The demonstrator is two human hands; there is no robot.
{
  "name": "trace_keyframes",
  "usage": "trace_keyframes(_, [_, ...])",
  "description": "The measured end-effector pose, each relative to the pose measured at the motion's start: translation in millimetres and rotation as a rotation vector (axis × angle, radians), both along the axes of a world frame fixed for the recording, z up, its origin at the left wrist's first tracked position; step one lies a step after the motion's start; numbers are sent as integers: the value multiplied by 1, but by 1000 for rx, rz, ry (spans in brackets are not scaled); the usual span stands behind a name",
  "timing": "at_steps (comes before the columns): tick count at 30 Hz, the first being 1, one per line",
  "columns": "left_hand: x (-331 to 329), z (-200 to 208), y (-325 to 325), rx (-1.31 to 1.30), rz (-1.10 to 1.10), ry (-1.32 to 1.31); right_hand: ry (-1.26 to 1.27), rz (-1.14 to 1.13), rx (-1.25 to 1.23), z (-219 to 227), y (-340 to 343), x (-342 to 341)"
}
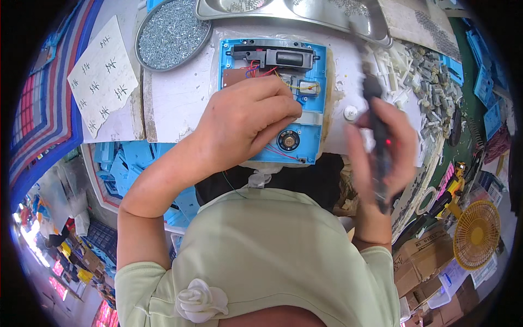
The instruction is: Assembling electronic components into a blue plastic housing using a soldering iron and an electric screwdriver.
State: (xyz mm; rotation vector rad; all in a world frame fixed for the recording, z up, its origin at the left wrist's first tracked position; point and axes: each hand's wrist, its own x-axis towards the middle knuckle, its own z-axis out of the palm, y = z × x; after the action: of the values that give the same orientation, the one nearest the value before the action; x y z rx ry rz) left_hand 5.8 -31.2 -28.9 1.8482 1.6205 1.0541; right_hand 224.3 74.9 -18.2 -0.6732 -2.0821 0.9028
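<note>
A blue plastic housing (322, 71) lies on the white worktop, its inner side up. Inside it are a black plastic module (289, 58), a brown circuit board (233, 77), a small part with yellow wires (309, 88) and a round black speaker (289, 140). My left hand (245, 117) rests over the middle of the housing with fingers bent together; whatever is between the fingertips is hidden. Right of the housing, my right hand (402, 143) grips a black electric screwdriver (376, 122), blurred by motion, its tip pointing to the far side. A red light shows on its body.
A metal bowl of screws (174, 35) and a steel tray (261, 11) stand at the back. Small white and grey parts (436, 90) are heaped at right, near a white round piece (351, 113). Marked paper (103, 76) lies left. Blue housings fill a crate (101, 191) below.
</note>
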Motion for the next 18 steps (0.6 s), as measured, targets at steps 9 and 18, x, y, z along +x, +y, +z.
trace_keyframes(9, [-16,3,-3,-12,-145,40,57,119,-312,7,-10,34])
trace_keyframes(18, [-15,-5,-6,91,-112,77,-68,306,8,-38,-37,-12])
